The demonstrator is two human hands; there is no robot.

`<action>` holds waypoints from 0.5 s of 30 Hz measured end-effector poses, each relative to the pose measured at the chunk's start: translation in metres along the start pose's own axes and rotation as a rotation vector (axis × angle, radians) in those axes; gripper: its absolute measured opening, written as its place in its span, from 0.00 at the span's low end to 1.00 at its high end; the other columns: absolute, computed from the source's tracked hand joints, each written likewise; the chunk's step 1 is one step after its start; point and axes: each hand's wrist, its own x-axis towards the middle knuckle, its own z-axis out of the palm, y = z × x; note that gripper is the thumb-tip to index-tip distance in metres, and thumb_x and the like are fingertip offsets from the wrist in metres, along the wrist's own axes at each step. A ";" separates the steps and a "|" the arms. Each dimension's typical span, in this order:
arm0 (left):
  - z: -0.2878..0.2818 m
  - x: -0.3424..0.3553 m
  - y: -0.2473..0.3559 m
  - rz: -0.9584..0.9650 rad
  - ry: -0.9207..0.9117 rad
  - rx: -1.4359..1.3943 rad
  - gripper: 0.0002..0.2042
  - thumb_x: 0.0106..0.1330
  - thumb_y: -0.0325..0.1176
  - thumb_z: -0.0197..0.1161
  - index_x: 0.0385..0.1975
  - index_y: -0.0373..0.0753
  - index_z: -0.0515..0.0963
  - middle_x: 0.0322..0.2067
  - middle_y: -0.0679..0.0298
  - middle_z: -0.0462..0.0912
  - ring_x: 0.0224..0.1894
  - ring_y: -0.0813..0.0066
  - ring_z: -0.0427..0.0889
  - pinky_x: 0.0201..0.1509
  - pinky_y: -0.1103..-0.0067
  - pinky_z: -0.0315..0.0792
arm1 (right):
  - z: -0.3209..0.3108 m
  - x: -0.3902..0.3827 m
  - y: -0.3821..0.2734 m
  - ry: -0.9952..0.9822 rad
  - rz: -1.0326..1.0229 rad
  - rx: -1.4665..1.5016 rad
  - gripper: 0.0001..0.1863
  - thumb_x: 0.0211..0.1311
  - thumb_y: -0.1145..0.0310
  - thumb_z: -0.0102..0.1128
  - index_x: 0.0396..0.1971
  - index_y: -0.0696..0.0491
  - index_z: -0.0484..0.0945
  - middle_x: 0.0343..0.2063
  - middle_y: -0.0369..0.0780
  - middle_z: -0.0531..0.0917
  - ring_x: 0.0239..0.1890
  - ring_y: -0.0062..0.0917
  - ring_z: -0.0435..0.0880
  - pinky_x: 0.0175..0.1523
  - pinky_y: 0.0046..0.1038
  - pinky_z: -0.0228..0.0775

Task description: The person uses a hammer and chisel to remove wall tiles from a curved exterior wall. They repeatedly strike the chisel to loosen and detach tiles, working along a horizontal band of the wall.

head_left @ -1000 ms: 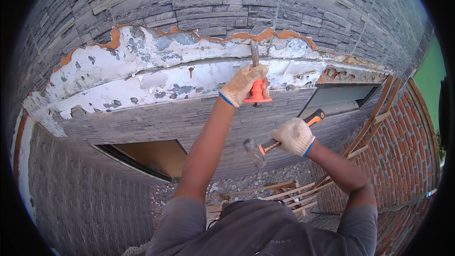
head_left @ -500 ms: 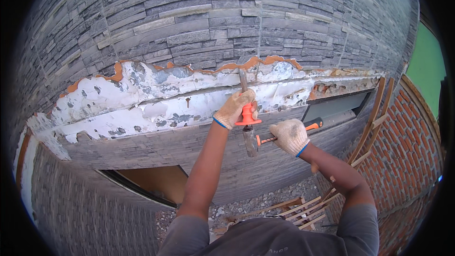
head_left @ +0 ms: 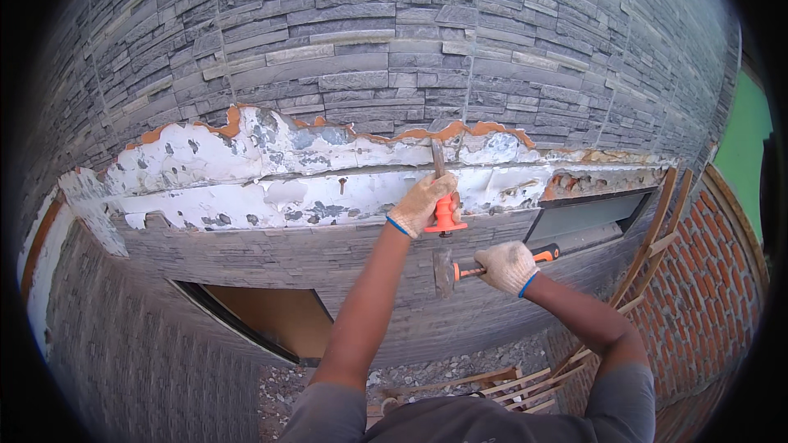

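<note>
My gloved left hand (head_left: 428,203) is closed round the orange grip of a chisel (head_left: 438,157), held upright against the wall. The chisel's blade tip meets the broken lower edge of the grey stone-look tiles (head_left: 386,90). Behind the blade lies a band of exposed white, chipped plaster (head_left: 312,197). In my gloved right hand (head_left: 506,268) is a hammer (head_left: 444,273) with an orange and black handle. Its steel head hangs just below the chisel's butt end, with a gap between them.
A wooden ladder (head_left: 657,250) leans at the right, before a red brick wall (head_left: 698,279). Below the plaster are a dark-framed window (head_left: 591,217) and another opening (head_left: 271,316). Rubble (head_left: 410,377) and wooden slats (head_left: 525,390) lie on the ground.
The hammer head has dropped away from the chisel's butt, opening a gap. My left hand keeps the chisel at the tile edge. The whole view has shifted slightly.
</note>
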 end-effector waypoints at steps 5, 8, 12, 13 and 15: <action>-0.001 -0.002 0.004 -0.007 -0.026 0.016 0.15 0.73 0.47 0.60 0.39 0.40 0.72 0.25 0.62 0.75 0.25 0.68 0.80 0.33 0.69 0.77 | 0.003 -0.023 -0.044 -0.276 -0.415 -0.088 0.07 0.56 0.60 0.65 0.30 0.46 0.85 0.27 0.42 0.87 0.34 0.41 0.89 0.35 0.44 0.78; -0.001 -0.004 0.005 -0.043 0.028 -0.007 0.15 0.73 0.47 0.60 0.39 0.40 0.72 0.25 0.62 0.75 0.26 0.68 0.80 0.33 0.70 0.77 | -0.025 0.004 -0.004 0.016 -0.181 -0.087 0.08 0.56 0.59 0.65 0.28 0.47 0.84 0.24 0.41 0.86 0.30 0.39 0.88 0.31 0.42 0.77; 0.001 -0.008 0.000 -0.064 0.071 0.007 0.15 0.73 0.47 0.60 0.39 0.41 0.71 0.26 0.62 0.75 0.25 0.69 0.80 0.34 0.69 0.77 | -0.020 -0.003 0.029 0.125 -0.003 -0.002 0.08 0.55 0.60 0.65 0.25 0.48 0.83 0.23 0.41 0.85 0.29 0.37 0.88 0.33 0.42 0.77; 0.002 -0.006 0.000 -0.037 0.050 0.001 0.15 0.73 0.47 0.60 0.39 0.41 0.71 0.26 0.62 0.75 0.25 0.69 0.79 0.34 0.69 0.77 | -0.010 -0.013 0.021 0.000 -0.027 -0.043 0.07 0.55 0.60 0.66 0.26 0.47 0.84 0.23 0.41 0.85 0.30 0.37 0.88 0.34 0.43 0.77; 0.001 -0.002 -0.001 0.022 0.012 -0.011 0.14 0.73 0.45 0.59 0.39 0.40 0.71 0.26 0.62 0.75 0.25 0.68 0.79 0.34 0.69 0.77 | 0.016 -0.037 -0.013 -0.170 -0.198 -0.109 0.08 0.54 0.59 0.67 0.28 0.46 0.85 0.24 0.41 0.86 0.31 0.39 0.88 0.35 0.44 0.78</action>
